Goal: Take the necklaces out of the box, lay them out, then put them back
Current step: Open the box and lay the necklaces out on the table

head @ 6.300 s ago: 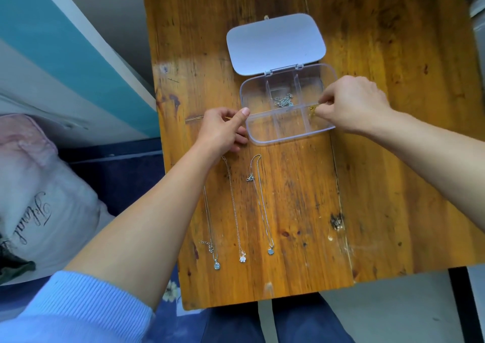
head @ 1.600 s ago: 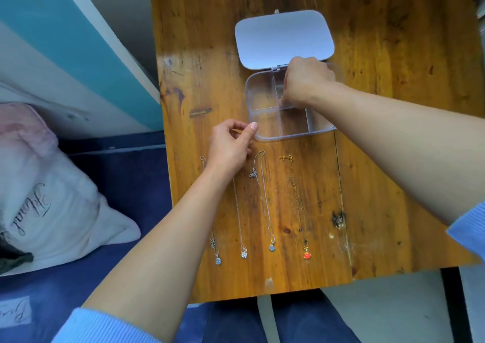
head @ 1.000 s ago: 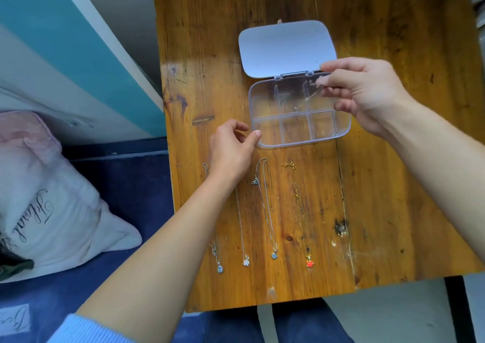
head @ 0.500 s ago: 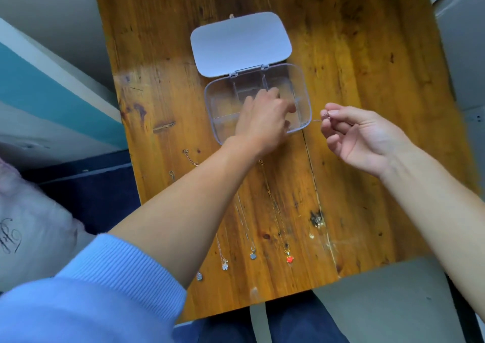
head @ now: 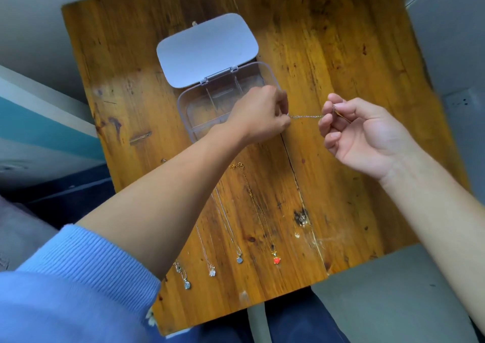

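A clear compartment box lies open on the wooden table, its white lid folded back. A thin silver chain is stretched level between my hands, just right of the box. My left hand pinches its left end over the box's right edge. My right hand pinches the other end, palm up. Several necklaces lie in parallel nearer me, among them one with a red pendant and one with a grey pendant. My left forearm hides their upper parts.
The table's near edge runs just past the pendants. A dark knot marks the wood right of the laid-out chains. A teal and white wall panel stands at the left, grey floor at the right.
My right hand lifted a silver chain out of the box. My left hand left the table, reached across the box and took the chain's other end, and the chain is now pulled taut.
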`<state>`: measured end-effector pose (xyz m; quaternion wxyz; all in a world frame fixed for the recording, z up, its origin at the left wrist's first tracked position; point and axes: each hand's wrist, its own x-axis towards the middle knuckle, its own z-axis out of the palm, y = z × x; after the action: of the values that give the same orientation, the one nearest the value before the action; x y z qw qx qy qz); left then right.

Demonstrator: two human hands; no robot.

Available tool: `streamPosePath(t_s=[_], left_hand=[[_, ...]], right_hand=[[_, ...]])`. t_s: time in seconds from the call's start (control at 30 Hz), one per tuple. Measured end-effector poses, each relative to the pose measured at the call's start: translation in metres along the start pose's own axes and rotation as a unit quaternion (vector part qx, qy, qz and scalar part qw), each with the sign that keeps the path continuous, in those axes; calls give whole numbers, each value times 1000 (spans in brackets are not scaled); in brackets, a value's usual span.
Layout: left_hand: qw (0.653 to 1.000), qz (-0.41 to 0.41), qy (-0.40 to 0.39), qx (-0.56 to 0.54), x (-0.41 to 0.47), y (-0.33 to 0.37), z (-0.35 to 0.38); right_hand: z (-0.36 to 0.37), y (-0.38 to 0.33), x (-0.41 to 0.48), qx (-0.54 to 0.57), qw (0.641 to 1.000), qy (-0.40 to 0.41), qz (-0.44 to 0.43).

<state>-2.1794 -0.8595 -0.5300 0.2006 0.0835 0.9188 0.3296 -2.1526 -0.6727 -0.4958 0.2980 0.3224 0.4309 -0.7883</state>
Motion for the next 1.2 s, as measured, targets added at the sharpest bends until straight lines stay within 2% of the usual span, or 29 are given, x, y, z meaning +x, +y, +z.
streamPosePath(t_s=[0.07,0.2,0.33,0.43,0.57,0.73,0.87,0.93,0.97,1.03,1.13,1.2], left_hand=[[1000,28,-3,-9,3,8,8],[995,73,-14,64,13,19,27],[998,57,1,-31,11,23,29],[988,18,-7,-153,3,31,20],[941,-34,-47,-332,-15,36,7],[883,-114,-7,-456,-32,29,16],[799,-173,-27,-575,-40,17,25],[786,-193,-27,-586,-41,14,32],[799,-197,-20,-567,-40,14,35],[853,-191,-3,-485,-38,16,41],[937,-162,29,-308,-26,21,49],[977,-119,45,-171,-12,24,54]], right_hand=[[-9,-3,-3,19,1000,5,-4],[-30,-13,-7,61,998,18,-20],[-55,-19,-14,113,991,52,-54],[-73,-20,-20,130,983,97,-81],[-88,-13,-26,134,974,160,-83],[-103,4,-26,133,960,236,-74],[-122,29,-27,42,947,307,-89],[-133,44,-29,-17,936,338,-95],[-140,52,-29,-62,929,351,-95],[-150,72,-32,-189,909,359,-96],[-153,104,-34,-381,870,303,-82],[-149,121,-36,-469,841,261,-73]])
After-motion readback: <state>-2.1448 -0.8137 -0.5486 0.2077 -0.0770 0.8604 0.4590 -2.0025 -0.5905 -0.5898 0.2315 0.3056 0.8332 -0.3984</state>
